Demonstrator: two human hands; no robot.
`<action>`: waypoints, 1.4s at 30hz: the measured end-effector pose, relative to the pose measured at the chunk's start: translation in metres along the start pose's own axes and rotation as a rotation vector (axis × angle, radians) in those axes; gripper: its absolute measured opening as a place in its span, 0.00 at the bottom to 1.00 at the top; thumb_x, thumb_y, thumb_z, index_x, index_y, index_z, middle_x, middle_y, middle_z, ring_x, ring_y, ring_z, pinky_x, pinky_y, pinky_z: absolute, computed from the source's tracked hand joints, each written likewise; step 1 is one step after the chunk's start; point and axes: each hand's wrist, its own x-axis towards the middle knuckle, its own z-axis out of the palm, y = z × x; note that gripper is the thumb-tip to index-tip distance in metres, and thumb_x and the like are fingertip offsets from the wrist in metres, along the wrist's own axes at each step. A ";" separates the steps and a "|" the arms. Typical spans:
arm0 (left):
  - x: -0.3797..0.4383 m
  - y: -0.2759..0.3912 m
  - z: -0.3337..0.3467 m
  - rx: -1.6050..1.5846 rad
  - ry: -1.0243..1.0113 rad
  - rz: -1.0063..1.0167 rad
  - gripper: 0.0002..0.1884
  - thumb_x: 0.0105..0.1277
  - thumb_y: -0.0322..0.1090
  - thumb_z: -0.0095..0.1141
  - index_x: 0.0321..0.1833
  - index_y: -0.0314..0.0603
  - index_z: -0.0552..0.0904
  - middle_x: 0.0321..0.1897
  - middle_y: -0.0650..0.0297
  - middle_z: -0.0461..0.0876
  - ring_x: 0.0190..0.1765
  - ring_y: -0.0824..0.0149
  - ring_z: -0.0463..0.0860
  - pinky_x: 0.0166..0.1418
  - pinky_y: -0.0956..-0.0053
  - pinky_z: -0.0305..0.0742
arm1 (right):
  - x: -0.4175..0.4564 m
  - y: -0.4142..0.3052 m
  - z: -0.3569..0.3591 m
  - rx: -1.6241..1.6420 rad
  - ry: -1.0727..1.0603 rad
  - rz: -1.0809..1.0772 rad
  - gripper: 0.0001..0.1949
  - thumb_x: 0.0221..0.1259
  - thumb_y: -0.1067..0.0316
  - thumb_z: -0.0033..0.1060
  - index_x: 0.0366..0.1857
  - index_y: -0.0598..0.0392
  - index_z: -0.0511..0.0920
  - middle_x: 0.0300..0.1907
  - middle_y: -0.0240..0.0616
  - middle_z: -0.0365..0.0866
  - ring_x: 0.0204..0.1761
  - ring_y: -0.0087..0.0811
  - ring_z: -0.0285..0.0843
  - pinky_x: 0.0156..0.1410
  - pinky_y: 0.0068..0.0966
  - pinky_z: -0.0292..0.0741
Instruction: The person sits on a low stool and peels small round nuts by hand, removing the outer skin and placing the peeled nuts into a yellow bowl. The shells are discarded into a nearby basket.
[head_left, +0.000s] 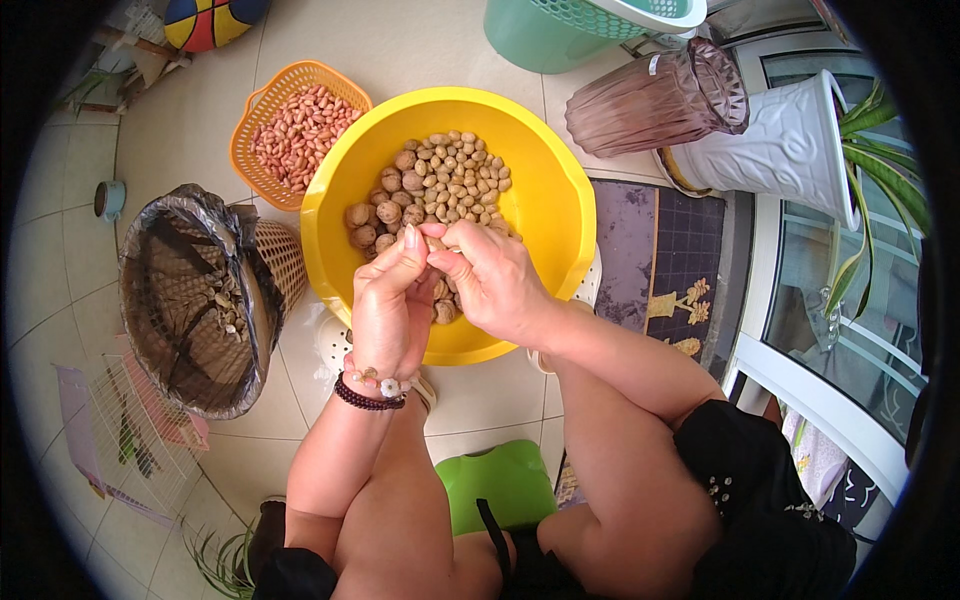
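Note:
My left hand (394, 304) and my right hand (491, 277) meet fingertip to fingertip above a yellow plastic basin (551, 202). Pinched between both thumbs and forefingers is a small tan nut (433, 244), largely covered by the fingers, so its exact kind is unclear. Inside the basin, walnuts (388, 211) lie on the left, and a heap of smaller oval nuts in their shells (459, 176) spreads to the right. More nuts show below my fingers, partly hidden by my hands.
An orange basket (244, 142) of pink-skinned shelled peanuts (304, 135) touches the basin's upper left. Left of the basin stands a waste bin (279, 247) lined with a dark bag (161, 300), shell pieces (229, 304) inside. A purple glass vase (637, 105) and white planter (772, 135) are at right.

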 end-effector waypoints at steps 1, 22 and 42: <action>0.000 0.001 0.002 -0.024 0.013 -0.006 0.14 0.73 0.38 0.48 0.46 0.33 0.81 0.37 0.65 0.82 0.41 0.74 0.78 0.51 0.78 0.71 | -0.001 0.001 0.001 -0.006 0.002 -0.049 0.03 0.64 0.73 0.55 0.36 0.59 0.74 0.34 0.45 0.82 0.34 0.47 0.80 0.39 0.34 0.76; 0.018 0.002 -0.020 0.365 -0.021 0.088 0.12 0.70 0.35 0.54 0.44 0.32 0.84 0.36 0.68 0.83 0.40 0.79 0.76 0.47 0.85 0.71 | 0.006 0.000 -0.010 0.821 -0.194 0.691 0.13 0.74 0.61 0.43 0.34 0.57 0.75 0.26 0.26 0.71 0.26 0.13 0.62 0.30 0.13 0.61; 0.010 0.011 -0.020 1.347 0.018 0.827 0.05 0.55 0.27 0.66 0.34 0.37 0.86 0.26 0.59 0.83 0.27 0.60 0.81 0.33 0.72 0.76 | 0.006 0.014 -0.001 0.602 -0.253 0.590 0.16 0.74 0.60 0.42 0.29 0.57 0.73 0.23 0.27 0.70 0.25 0.17 0.63 0.31 0.19 0.65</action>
